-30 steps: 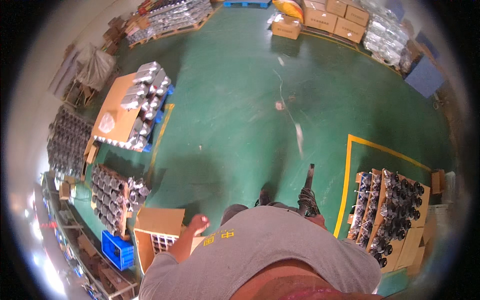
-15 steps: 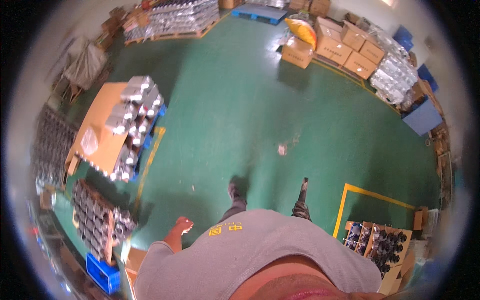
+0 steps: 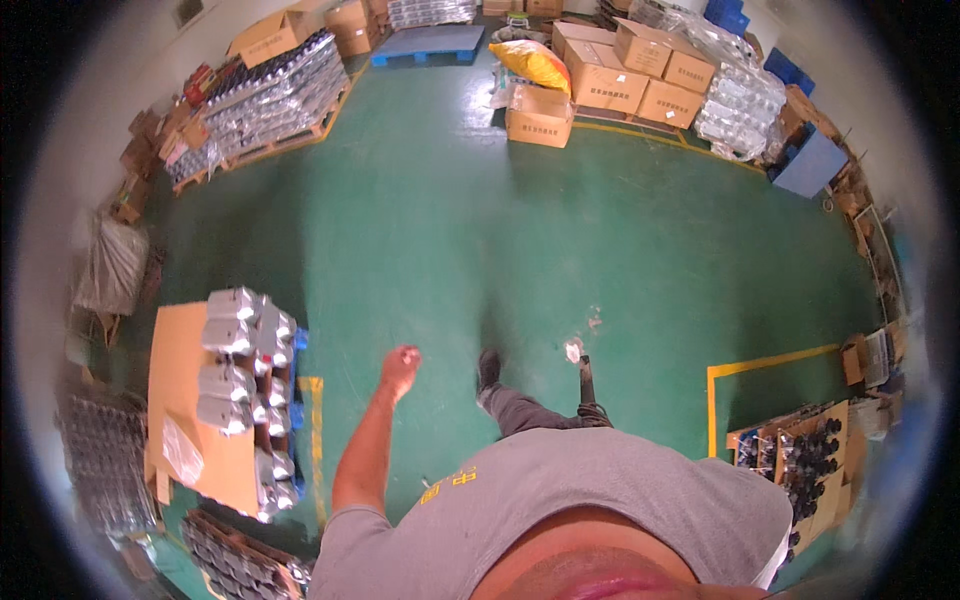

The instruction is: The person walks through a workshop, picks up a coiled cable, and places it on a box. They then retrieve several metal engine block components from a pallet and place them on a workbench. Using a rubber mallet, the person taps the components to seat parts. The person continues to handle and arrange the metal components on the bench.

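My left hand (image 3: 402,370) swings forward over the green floor (image 3: 420,230), its bare forearm stretched ahead of me. The fingers look loosely curled in, and nothing shows in them. Closest to that hand, on the left, stands a pallet stack with a cardboard sheet (image 3: 225,480) on top and shiny silver metal housings (image 3: 228,385) along its edge. A clear plastic bag (image 3: 182,452) lies on the cardboard. My right hand is out of view, hidden by my body. Below me one shoe (image 3: 488,368) is planted ahead, and the other (image 3: 586,375) shows to its right.
Ahead stand cardboard boxes (image 3: 608,82) with a yellow sack (image 3: 532,62), and a blue pallet (image 3: 428,44). Wrapped metal parts (image 3: 275,105) fill a pallet at the far left. A yellow floor line (image 3: 712,410) borders a rack of dark parts (image 3: 812,455) at right. Pale debris (image 3: 573,350) lies near my foot.
I have walked forward and turned somewhat left. My left arm has swung forward and up. The silver housings now sit nearer on my left, and the pale debris is closer to my feet.
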The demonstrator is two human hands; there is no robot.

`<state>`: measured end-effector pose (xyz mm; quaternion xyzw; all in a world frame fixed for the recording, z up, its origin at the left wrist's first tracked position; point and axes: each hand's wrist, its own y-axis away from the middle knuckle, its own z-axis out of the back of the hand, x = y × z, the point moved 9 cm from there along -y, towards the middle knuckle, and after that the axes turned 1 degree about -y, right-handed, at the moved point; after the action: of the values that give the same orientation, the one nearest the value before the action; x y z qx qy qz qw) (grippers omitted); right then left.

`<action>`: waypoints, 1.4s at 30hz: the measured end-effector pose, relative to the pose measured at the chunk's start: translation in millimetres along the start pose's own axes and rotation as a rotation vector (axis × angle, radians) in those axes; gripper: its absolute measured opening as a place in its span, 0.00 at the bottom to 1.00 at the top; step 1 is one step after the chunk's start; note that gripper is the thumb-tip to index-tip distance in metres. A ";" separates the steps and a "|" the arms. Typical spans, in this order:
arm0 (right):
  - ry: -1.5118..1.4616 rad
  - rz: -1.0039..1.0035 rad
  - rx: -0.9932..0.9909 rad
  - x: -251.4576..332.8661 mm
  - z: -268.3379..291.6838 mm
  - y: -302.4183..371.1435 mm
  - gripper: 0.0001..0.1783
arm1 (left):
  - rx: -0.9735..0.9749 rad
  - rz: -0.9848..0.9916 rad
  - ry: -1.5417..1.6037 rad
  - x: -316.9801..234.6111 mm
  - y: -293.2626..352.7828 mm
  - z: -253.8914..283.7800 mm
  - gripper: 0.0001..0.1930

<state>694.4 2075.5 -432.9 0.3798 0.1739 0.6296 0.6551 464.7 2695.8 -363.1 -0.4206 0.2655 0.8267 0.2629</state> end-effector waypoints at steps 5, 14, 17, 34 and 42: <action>-0.032 -0.074 0.081 98.0 -0.9 -72.2 0.27 | 0.426 0.199 -0.241 78.1 -3.8 -9.9 0.05; 0.097 0.206 -0.122 360.6 93.0 -205.0 0.28 | 0.429 0.710 -0.130 166.5 -46.8 79.9 0.08; 0.047 0.181 -0.232 425.0 124.6 -238.8 0.25 | 0.449 0.688 -0.095 150.2 -147.1 79.1 0.08; -0.434 -0.354 -0.242 547.0 232.5 -376.5 0.22 | 0.338 0.216 -0.114 -147.0 -940.7 -10.8 0.06; -0.603 -0.459 -0.258 557.3 329.8 -554.9 0.23 | 0.559 0.245 -0.237 -239.3 -1053.0 -188.3 0.13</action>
<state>1393.5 2562.1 -476.3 0.4134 -0.0265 0.3436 0.8428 1383.7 3280.0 -487.8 -0.1981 0.4984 0.7905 0.2957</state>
